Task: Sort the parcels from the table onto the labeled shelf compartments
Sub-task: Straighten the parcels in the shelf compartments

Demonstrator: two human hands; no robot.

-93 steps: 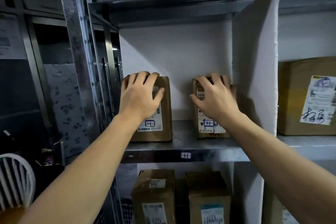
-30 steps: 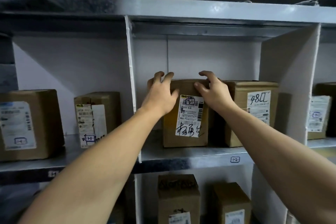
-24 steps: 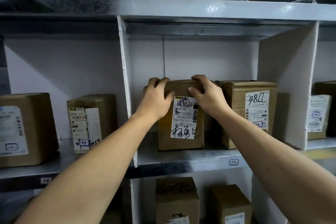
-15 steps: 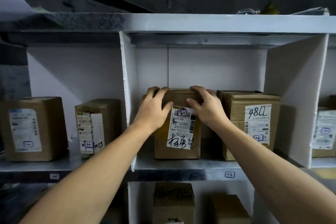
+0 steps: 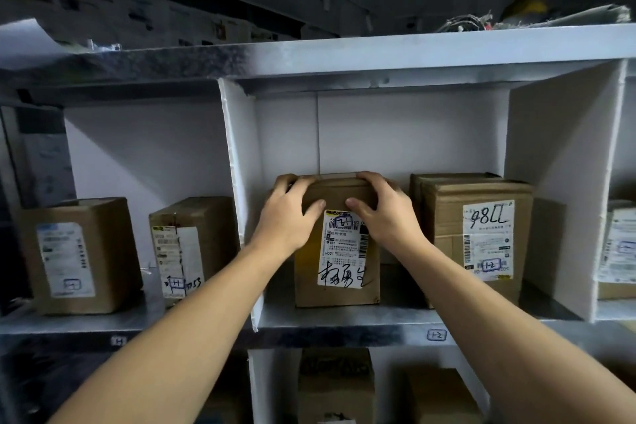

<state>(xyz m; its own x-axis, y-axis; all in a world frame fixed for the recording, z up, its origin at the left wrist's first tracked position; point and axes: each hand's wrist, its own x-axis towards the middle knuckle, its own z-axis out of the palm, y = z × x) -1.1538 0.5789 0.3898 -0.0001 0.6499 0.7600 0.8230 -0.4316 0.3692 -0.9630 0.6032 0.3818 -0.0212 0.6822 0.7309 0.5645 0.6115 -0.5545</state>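
A brown cardboard parcel (image 5: pixel 339 296) with a white label and black handwriting stands upright in the middle shelf compartment, above the tag "1-2" (image 5: pixel 436 335). My left hand (image 5: pixel 287 217) grips its upper left corner and my right hand (image 5: pixel 387 215) grips its upper right corner, fingers curled over the top edge. A second parcel (image 5: pixel 478 237), marked "98LL", stands just to its right in the same compartment.
White dividers (image 5: pixel 237 203) wall off the compartments. Two parcels (image 5: pixel 82 255) (image 5: pixel 192 244) stand in the left compartment tagged "1-1". Another parcel (image 5: pixel 617 251) shows at the far right. More boxes (image 5: pixel 335 385) sit on the shelf below. Clutter lies on the top shelf.
Since three seconds ago my hands left the two parcels in the left compartment. They now hold the handwritten parcel in the middle compartment, and their fingers closed over its top during the last second.
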